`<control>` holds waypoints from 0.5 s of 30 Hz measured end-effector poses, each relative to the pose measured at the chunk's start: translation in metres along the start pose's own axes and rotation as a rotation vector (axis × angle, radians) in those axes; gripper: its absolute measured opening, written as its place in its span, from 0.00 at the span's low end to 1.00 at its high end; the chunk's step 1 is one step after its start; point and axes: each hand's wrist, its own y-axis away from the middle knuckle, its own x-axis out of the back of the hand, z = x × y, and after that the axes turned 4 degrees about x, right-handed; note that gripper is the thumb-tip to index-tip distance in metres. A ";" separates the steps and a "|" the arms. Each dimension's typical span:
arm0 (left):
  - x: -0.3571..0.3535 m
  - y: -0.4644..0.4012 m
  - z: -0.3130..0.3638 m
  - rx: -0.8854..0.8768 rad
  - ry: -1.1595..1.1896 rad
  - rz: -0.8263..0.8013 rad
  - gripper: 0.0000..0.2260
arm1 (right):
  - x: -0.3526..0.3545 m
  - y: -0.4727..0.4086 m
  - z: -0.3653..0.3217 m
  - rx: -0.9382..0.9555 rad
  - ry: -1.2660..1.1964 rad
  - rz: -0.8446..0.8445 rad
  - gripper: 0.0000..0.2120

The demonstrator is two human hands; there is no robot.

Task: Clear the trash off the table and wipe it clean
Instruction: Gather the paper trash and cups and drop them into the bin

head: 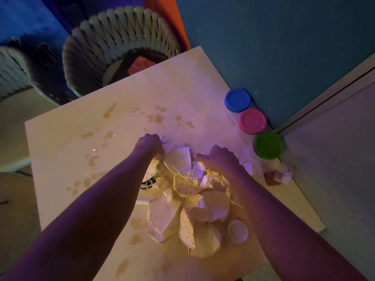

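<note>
A heap of trash point(188, 203), made of crumpled dotted napkins, folded paper plates and small cups, lies on the pale table point(85, 110) in front of me. My left hand point(150, 143) grips the far left edge of the heap with curled fingers. At the heap's far right side my right hand point(220, 158) curls over the crumpled paper. Brown spill stains point(156, 116) dot the tabletop beyond and to the left of the heap. A woven waste basket point(121, 37) stands past the table's far corner.
Three tubs with blue point(237, 100), pink point(252, 121) and green point(267, 146) lids line the table's right edge by the blue wall. A crumpled wrapper point(278, 176) lies near them. A second woven basket point(10, 69) stands at the far left.
</note>
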 end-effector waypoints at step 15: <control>0.025 0.010 -0.030 -0.004 0.634 0.086 0.09 | -0.005 -0.001 0.008 -0.006 -0.186 0.134 0.21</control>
